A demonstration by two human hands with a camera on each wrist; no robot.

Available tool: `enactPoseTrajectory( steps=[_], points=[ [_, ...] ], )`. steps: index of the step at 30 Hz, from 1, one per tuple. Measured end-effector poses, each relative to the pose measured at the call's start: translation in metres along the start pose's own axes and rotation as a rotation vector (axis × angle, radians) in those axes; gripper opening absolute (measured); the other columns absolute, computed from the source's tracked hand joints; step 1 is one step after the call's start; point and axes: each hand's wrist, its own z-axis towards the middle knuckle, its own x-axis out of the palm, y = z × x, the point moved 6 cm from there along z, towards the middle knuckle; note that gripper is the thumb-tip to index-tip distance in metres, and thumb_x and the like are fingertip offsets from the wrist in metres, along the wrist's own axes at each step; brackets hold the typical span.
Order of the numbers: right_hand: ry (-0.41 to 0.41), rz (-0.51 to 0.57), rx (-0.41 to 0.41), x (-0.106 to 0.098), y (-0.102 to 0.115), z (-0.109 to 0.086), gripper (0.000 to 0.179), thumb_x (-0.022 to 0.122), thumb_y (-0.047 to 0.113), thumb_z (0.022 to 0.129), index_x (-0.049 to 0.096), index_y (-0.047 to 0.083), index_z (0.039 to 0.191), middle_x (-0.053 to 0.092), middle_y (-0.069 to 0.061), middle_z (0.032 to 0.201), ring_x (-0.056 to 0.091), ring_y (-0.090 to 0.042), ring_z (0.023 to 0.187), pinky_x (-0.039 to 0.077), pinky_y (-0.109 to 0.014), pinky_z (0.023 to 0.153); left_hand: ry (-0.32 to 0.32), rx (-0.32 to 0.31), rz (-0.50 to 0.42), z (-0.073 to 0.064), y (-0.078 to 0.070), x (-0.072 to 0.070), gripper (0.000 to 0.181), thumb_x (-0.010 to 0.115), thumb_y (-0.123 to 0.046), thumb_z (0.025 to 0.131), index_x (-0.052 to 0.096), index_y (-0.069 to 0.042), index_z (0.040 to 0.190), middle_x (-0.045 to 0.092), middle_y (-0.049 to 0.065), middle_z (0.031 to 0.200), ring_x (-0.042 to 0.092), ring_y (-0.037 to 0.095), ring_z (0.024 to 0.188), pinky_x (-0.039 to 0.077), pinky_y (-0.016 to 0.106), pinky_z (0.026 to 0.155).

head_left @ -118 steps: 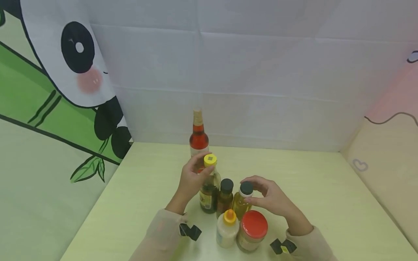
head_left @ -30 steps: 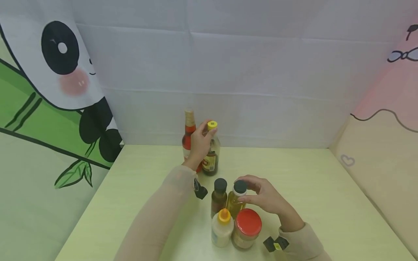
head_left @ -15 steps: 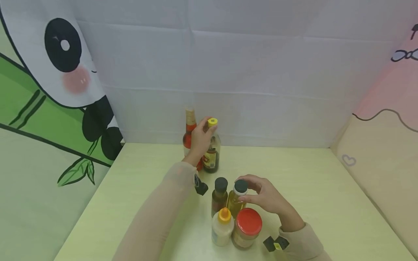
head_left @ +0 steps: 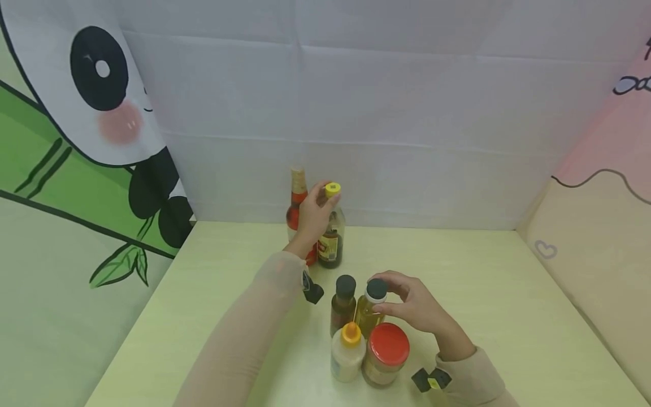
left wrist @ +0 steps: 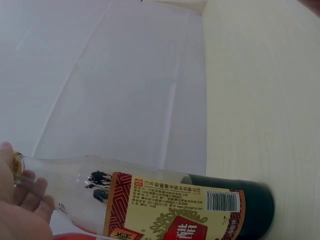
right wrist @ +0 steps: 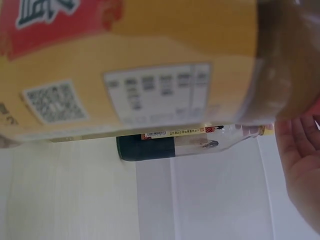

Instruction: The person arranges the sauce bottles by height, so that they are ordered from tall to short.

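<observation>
My left hand [head_left: 314, 217] holds a vinegar bottle [head_left: 330, 249] by its neck, just under the yellow cap. The bottle stands upright at the back of the table, right beside a tall bottle of red liquid [head_left: 293, 217] that my hand partly covers. In the left wrist view the vinegar bottle's yellow-and-red label [left wrist: 170, 205] shows, with dark liquid at its base. Nearer the front, my right hand [head_left: 417, 305] grips a bottle of yellow oil [head_left: 367, 316] around its white collar and dark green cap.
A dark-capped brown bottle [head_left: 343, 311], a white squeeze bottle [head_left: 348, 362] with an orange tip, and a red-lidded jar [head_left: 389, 346] crowd around the oil bottle. The jar's label [right wrist: 165, 50] fills much of the right wrist view. A white sheet [head_left: 386, 130] hangs behind the table.
Since the oldest frame, my left hand has carried the vinegar bottle from the front group back beside the red bottle. Over the last second it has barely moved; my right hand keeps its hold.
</observation>
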Motion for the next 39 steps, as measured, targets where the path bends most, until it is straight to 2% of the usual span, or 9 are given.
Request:
enactPoseTrajectory(
  steps=[6,15,22,31,39],
  points=[
    [-0.003,-0.005,0.021,0.0,-0.002,0.001,0.036,0.074,-0.002,0.083,0.062,-0.003,0.117,0.064,-0.008,0.113,0.06,-0.022,0.105,0.046,-0.034,0.095,0.002,-0.007,-0.023,0.0,0.001,-0.001,0.047,0.066,-0.021,0.095,0.052,-0.006,0.136,0.059,0.01,0.126,0.056,0.021,0.114,0.044,0.028,0.096],
    [-0.005,-0.002,0.02,0.001,-0.004,0.001,0.035,0.074,-0.002,0.083,0.063,0.001,0.116,0.064,-0.007,0.112,0.06,-0.023,0.104,0.047,-0.035,0.094,0.006,0.002,-0.037,-0.005,-0.001,-0.003,0.047,0.064,-0.02,0.096,0.049,-0.004,0.138,0.058,0.013,0.128,0.054,0.023,0.117,0.041,0.028,0.1],
    [-0.006,0.001,0.01,0.001,-0.004,0.001,0.036,0.074,-0.003,0.083,0.062,-0.001,0.117,0.063,-0.008,0.113,0.06,-0.022,0.104,0.046,-0.033,0.095,0.009,0.013,-0.007,-0.009,0.001,-0.007,0.049,0.063,-0.023,0.097,0.047,-0.007,0.141,0.055,0.01,0.135,0.049,0.021,0.126,0.036,0.029,0.105],
    [-0.005,0.011,-0.016,0.001,-0.001,0.001,0.036,0.073,-0.005,0.083,0.062,-0.002,0.117,0.064,-0.006,0.112,0.061,-0.021,0.103,0.047,-0.032,0.094,0.01,0.059,-0.016,-0.026,-0.002,-0.012,0.054,0.06,-0.024,0.099,0.041,-0.008,0.146,0.044,0.007,0.147,0.038,0.016,0.135,0.031,0.029,0.109],
    [0.004,0.011,-0.024,0.003,-0.001,0.002,0.036,0.073,-0.005,0.083,0.06,-0.006,0.117,0.064,-0.007,0.112,0.06,-0.02,0.104,0.047,-0.032,0.094,0.007,0.082,-0.082,-0.036,-0.004,-0.015,0.056,0.061,-0.018,0.098,0.039,0.002,0.145,0.042,0.016,0.147,0.037,0.025,0.136,0.03,0.036,0.11]
  ],
)
